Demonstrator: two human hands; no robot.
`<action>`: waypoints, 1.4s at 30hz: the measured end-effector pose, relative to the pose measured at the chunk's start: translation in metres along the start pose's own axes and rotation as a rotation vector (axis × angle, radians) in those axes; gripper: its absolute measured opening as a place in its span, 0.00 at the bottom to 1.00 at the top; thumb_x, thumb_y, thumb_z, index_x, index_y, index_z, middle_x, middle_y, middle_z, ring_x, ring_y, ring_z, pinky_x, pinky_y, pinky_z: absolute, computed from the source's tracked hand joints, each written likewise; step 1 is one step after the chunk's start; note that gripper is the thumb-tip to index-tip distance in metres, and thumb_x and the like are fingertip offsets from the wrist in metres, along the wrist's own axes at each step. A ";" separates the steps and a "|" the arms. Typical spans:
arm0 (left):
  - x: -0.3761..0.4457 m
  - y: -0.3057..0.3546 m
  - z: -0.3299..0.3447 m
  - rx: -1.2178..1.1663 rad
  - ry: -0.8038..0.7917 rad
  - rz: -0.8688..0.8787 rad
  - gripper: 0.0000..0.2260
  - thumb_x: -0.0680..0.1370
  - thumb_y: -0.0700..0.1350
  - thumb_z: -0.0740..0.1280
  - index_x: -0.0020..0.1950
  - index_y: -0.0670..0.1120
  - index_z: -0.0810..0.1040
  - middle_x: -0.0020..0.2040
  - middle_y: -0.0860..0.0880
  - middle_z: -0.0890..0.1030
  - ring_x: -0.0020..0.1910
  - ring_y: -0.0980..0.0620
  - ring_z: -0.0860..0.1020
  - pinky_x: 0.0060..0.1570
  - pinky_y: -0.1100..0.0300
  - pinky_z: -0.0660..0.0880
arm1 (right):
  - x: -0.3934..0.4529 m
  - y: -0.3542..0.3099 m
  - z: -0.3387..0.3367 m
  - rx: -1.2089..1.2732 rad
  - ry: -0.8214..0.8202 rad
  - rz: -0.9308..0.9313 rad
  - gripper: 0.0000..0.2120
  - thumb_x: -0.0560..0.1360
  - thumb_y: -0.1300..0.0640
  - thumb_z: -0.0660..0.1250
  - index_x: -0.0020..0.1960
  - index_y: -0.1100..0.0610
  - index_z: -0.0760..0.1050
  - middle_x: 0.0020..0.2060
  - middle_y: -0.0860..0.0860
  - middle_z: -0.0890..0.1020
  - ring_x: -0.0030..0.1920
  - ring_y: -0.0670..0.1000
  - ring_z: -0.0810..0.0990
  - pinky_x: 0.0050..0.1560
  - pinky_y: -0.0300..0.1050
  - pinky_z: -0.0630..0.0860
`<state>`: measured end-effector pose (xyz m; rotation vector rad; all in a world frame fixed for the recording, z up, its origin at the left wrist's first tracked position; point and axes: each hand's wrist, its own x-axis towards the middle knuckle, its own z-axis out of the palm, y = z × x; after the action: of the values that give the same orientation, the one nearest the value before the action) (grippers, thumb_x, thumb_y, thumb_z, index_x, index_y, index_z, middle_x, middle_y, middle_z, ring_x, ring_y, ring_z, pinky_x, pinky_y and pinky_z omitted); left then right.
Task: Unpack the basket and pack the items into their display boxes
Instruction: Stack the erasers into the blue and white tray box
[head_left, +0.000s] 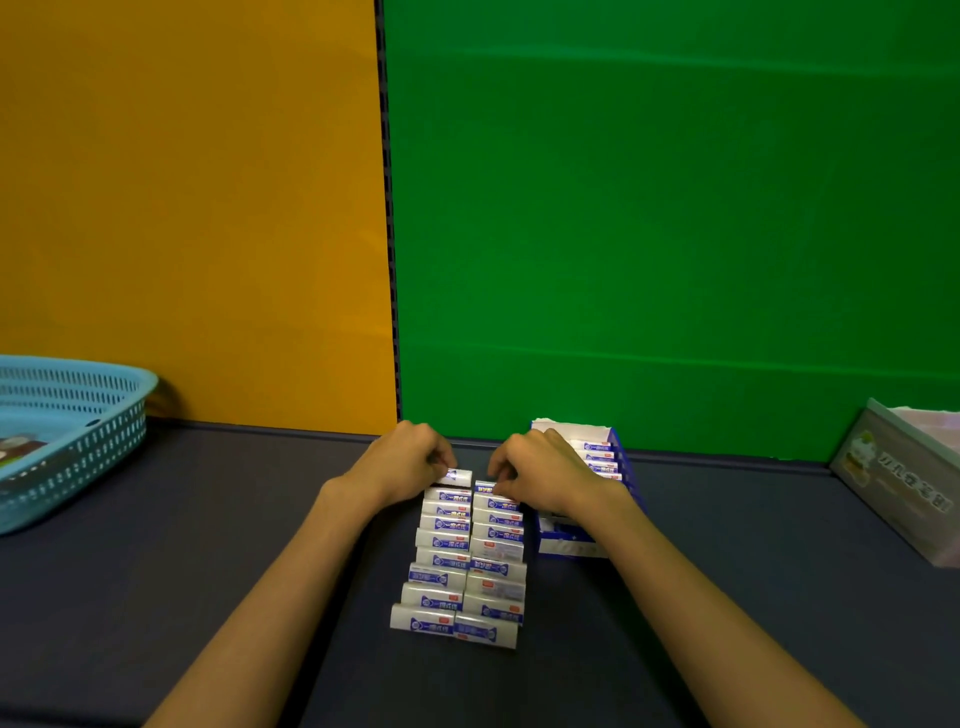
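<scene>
Two rows of small white-and-blue packets lie side by side on the dark table, several in each row. My left hand pinches the far packet of the left row with curled fingers. My right hand has its fingers curled on the far packet of the right row. Just right of the rows stands a blue-and-white display box with several of the same packets in it; my right wrist hides its middle. A light-blue plastic basket sits at the far left.
A pale cardboard display box with a cartoon print stands at the right edge of the table. The basket holds something brown and white, mostly out of view. An orange and a green wall close off the back of the table.
</scene>
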<state>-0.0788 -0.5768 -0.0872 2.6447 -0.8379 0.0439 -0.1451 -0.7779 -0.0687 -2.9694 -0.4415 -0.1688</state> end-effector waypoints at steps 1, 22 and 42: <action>0.001 0.001 0.000 0.009 0.003 -0.005 0.08 0.78 0.40 0.69 0.53 0.50 0.85 0.49 0.54 0.85 0.47 0.58 0.81 0.51 0.55 0.80 | 0.001 0.000 -0.001 0.004 -0.016 0.003 0.09 0.75 0.54 0.71 0.55 0.52 0.83 0.49 0.46 0.86 0.53 0.49 0.82 0.59 0.46 0.71; -0.002 0.013 -0.015 -0.590 0.094 -0.086 0.13 0.75 0.37 0.74 0.53 0.45 0.74 0.45 0.46 0.82 0.40 0.54 0.81 0.43 0.61 0.78 | 0.005 0.012 -0.027 0.519 0.046 0.108 0.12 0.65 0.65 0.76 0.44 0.55 0.76 0.36 0.48 0.81 0.34 0.45 0.77 0.39 0.43 0.77; -0.008 0.102 -0.005 -0.685 0.031 0.003 0.12 0.80 0.43 0.68 0.62 0.50 0.82 0.60 0.55 0.79 0.58 0.59 0.76 0.51 0.67 0.73 | -0.082 0.079 -0.046 0.618 0.013 0.152 0.08 0.70 0.56 0.79 0.48 0.49 0.86 0.40 0.45 0.86 0.38 0.42 0.80 0.43 0.41 0.78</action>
<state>-0.1422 -0.6483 -0.0494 1.9930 -0.6883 -0.1717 -0.2045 -0.8824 -0.0432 -2.3778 -0.2101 -0.0258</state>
